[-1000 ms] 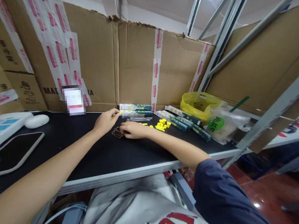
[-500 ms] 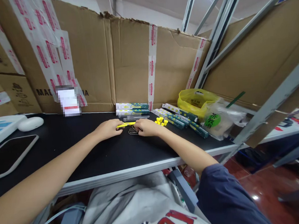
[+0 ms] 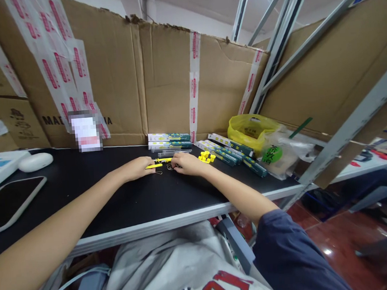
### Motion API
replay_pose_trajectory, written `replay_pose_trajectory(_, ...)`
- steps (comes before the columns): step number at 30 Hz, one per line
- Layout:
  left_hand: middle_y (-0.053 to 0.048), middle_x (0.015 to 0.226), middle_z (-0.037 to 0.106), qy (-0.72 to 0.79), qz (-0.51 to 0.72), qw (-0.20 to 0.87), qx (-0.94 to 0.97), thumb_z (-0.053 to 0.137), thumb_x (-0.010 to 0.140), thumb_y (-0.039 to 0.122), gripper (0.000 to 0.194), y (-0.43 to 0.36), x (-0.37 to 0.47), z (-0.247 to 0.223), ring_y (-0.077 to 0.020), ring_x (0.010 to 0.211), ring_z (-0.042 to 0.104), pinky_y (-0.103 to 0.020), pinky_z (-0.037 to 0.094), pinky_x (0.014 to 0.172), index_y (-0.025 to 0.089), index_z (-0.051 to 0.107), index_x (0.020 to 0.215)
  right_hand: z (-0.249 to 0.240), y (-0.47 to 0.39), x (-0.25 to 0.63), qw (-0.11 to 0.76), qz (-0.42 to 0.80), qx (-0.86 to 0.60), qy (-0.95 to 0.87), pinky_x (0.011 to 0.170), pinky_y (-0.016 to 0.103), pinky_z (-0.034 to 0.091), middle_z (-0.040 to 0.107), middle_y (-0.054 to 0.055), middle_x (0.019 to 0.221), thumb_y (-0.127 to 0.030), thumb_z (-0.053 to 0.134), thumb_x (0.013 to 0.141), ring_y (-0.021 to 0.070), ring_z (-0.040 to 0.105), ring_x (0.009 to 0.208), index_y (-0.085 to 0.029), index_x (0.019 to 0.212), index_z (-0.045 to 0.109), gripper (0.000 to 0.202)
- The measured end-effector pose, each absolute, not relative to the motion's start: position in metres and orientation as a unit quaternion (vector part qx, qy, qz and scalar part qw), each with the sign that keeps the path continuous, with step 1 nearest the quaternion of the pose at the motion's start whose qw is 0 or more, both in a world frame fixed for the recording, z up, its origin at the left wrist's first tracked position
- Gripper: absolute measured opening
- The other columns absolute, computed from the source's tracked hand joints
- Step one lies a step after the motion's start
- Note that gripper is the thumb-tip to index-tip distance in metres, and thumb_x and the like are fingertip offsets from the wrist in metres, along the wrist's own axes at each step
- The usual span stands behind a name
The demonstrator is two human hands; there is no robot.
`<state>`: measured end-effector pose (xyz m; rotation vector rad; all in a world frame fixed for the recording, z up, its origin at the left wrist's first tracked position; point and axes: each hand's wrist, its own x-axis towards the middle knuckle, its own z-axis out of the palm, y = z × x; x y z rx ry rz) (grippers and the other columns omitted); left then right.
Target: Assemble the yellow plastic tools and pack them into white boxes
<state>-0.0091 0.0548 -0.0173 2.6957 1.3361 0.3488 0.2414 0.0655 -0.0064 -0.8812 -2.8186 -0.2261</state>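
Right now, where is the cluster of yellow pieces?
In the head view, the cluster of yellow pieces lies just right of centre on the tabletop, between the right hand and slanting boxes.

Left forearm (image 3: 75, 219) stretched forward and inward; left hand (image 3: 137, 168) in pinch, fingers curled. Right forearm (image 3: 233, 191) angled in from opposite side; right hand (image 3: 189, 164) palm down, fingers bent. Hands near, not touching.

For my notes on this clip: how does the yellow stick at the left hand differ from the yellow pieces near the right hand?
The yellow stick is one slim, straight bar; the yellow pieces form a chunkier cluster. The stick is held in the left hand; the pieces lie on the black tabletop. Both are bright yellow.
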Motion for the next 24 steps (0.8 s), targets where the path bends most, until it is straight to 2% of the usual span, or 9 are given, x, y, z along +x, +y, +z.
replay_pose_trajectory(6,-0.012,0.097,0.063,0.441,0.12,0.034,0.889,0.044,0.092,0.035,0.028,0.055,-0.008,-0.031,-0.0238,0.086,0.063,-0.033,0.047,0.079,0.016,0.064,0.095,-0.011,0.064,0.235,0.149,-0.027,-0.27,-0.951,0.083,0.028,0.042,0.065,0.007,0.095,-0.017,0.07,0.086,0.0184,0.057,0.092,-0.015,0.096,0.07,0.01)
replay_pose_trajectory(10,-0.011,0.098,0.062,0.409,0.184,0.053,0.892,0.039,0.095,0.039,0.032,0.056,-0.004,-0.037,-0.0236,0.09,0.062,-0.034,0.047,0.082,0.017,0.062,0.097,-0.012,0.062,0.231,0.198,-0.006,-0.273,-0.941,0.078,0.026,0.041,0.066,0.004,0.085,-0.016,0.071,0.086,0.0174,0.057,0.087,-0.015,0.102,0.07,0.017)
replay_pose_trajectory(14,-0.009,0.093,0.063,0.376,0.235,0.107,0.89,0.039,0.094,0.046,0.036,0.055,0.002,-0.033,-0.0233,0.091,0.061,-0.034,0.047,0.083,0.018,0.06,0.093,-0.012,0.062,0.232,0.228,0.017,-0.252,-0.94,0.076,0.025,0.041,0.067,0.004,0.084,-0.017,0.071,0.087,0.0155,0.058,0.081,-0.016,0.097,0.07,0.01)
replay_pose_trajectory(21,-0.008,0.087,0.064,0.383,0.23,0.149,0.882,0.041,0.089,0.048,0.034,0.046,0.009,-0.026,-0.0231,0.086,0.06,-0.034,0.047,0.08,0.019,0.056,0.083,-0.008,0.054,0.232,0.227,-0.006,-0.23,-0.946,0.076,0.025,0.04,0.066,0.006,0.085,-0.022,0.062,0.094,0.0164,0.058,0.083,-0.016,0.086,0.065,0.01)
replay_pose_trajectory(24,-0.006,0.086,0.063,0.399,0.259,0.152,0.866,0.044,0.087,0.051,0.035,0.042,0.011,-0.023,-0.0221,0.083,0.059,-0.034,0.045,0.077,0.018,0.056,0.084,-0.01,0.056,0.232,0.255,0.058,-0.266,-0.928,0.07,0.023,0.039,0.064,0.003,0.079,-0.02,0.062,0.092,0.0135,0.056,0.075,-0.015,0.081,0.061,0.012)
